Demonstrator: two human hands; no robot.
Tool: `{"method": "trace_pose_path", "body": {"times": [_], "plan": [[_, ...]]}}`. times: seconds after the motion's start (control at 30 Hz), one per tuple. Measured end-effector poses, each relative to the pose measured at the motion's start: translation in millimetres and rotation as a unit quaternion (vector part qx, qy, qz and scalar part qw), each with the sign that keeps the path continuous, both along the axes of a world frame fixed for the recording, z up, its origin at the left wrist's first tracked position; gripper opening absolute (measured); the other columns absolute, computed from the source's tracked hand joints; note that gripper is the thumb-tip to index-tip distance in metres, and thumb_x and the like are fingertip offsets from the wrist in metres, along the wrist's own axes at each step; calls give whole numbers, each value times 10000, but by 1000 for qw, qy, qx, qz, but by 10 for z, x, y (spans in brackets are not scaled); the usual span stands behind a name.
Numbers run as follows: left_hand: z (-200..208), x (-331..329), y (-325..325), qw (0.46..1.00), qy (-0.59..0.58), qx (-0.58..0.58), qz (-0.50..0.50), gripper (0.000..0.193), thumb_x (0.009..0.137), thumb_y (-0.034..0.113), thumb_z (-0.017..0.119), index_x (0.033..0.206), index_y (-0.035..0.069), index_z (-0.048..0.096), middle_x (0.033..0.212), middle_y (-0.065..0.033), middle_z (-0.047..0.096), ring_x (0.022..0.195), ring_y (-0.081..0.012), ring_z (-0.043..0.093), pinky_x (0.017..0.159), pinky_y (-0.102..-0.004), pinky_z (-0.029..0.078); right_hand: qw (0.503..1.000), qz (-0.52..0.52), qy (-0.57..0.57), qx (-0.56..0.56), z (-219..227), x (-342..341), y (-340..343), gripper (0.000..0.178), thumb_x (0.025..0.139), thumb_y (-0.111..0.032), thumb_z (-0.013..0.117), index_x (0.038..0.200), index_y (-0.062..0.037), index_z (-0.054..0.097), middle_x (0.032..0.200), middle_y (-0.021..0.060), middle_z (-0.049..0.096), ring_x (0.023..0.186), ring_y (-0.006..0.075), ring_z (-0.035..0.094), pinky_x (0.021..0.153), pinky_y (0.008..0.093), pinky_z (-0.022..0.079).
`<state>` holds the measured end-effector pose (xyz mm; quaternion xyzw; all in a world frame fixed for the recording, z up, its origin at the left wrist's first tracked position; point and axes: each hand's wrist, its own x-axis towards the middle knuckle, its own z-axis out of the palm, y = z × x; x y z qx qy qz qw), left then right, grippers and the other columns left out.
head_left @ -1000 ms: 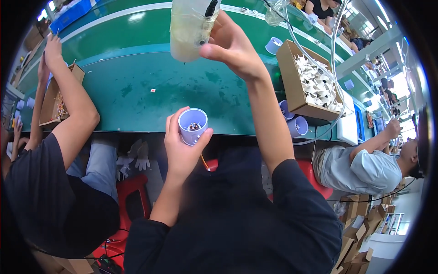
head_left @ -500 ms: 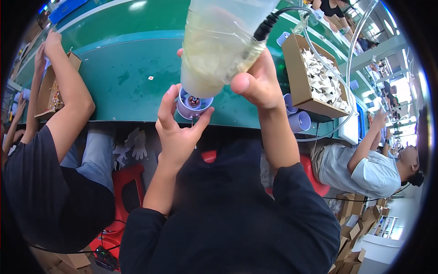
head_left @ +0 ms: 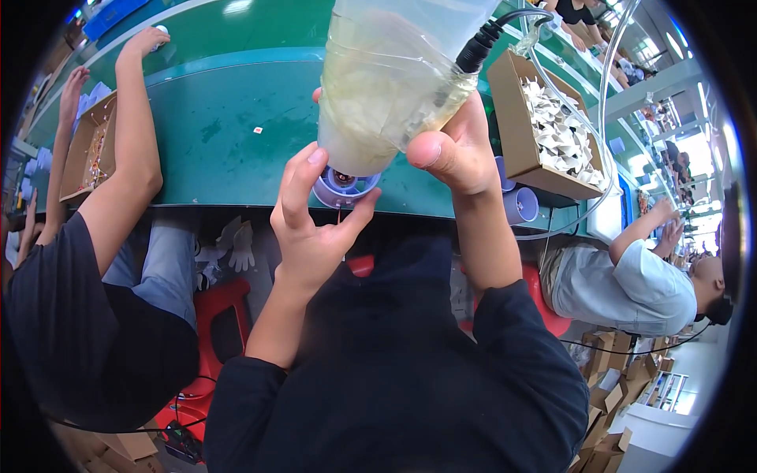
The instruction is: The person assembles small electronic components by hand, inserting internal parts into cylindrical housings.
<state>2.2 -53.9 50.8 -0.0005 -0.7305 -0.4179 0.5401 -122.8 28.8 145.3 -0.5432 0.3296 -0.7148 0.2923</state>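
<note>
Item 1: translucent plastic container [head_left: 369, 110], tape-wrapped, yellowish in its lower part, with a black cable plug [head_left: 477, 49] strapped to its side, seemingly so that plug and body move as one. Held nearest the camera, above the surface's near edge.

Item 2: right hand [head_left: 464, 156]. Fingers closed around item 1, thumb along its near right side, a fingertip showing at the far left; forearm raised steeply, wrist bent inward.

Item 3: lilac cup [head_left: 341, 202], directly beneath item 1, mouth up, probably to keep its inside facing the container. A dark, motor-like part [head_left: 342, 178] sits within. Contact between container and cup: cannot tell.

Item 4: left hand [head_left: 307, 209]. Fingers gripping the cup from its sides, index left, thumb right, presumably to leave the mouth clear; forearm rising from below, palm turned up.

Item 5: green surface [head_left: 221, 162], bearing one small white-and-red piece [head_left: 258, 130].

Item 6: spare lilac cup [head_left: 521, 205], lying on its side, right of the right forearm.

Item 7: cardboard box [head_left: 509, 118] of white folded pieces [head_left: 558, 130], likely set within reach; clear tubing [head_left: 604, 98] passes over it.
</note>
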Motion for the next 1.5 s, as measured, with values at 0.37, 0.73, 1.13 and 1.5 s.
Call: {"method": "trace_pose_path", "body": {"times": [0.37, 0.73, 1.13, 1.5], "plan": [[19, 5, 11, 1000, 3, -5, 3, 802, 623, 14, 814, 1279, 131, 368, 1139, -219, 551, 976, -349, 594, 799, -389, 501, 999, 9, -45, 2, -4, 34, -1, 899, 720, -212, 797, 1405, -15, 250, 1300, 126, 475, 1175, 221, 486, 988, 364, 385], [34, 3, -5, 1000, 5, -6, 1, 796, 619, 16, 816, 1277, 122, 381, 1130, -217, 559, 966, -348, 601, 797, -384, 502, 999, 11, -37, -6, -6, 40, -5, 862, 733, -199, 785, 1392, -8, 263, 1293, 125, 477, 1175, 219, 482, 988, 355, 383], [-89, 71, 49, 995, -54, 80, 2, 887, 647, -9, 804, 1340, 52, 254, 1175, -212, 528, 1019, -284, 576, 855, -366, 484, 992, -78, 38, -89, -8, 23, -16, 646, 800, -192, 723, 1311, 12, 386, 1183, 132, 546, 1087, 202, 545, 921, 328, 436], [-331, 274, 435, 985, -105, 109, -88, 865, 661, -25, 787, 1322, 37, 233, 1179, -224, 516, 1039, -285, 576, 891, -365, 477, 440, -487, 630, 416, 310, -1056, 1282, 290, 841, -33, 528, 1128, -14, 565, 1012, 165, 617, 929, 333, 594, 812, 383, 469]]}}
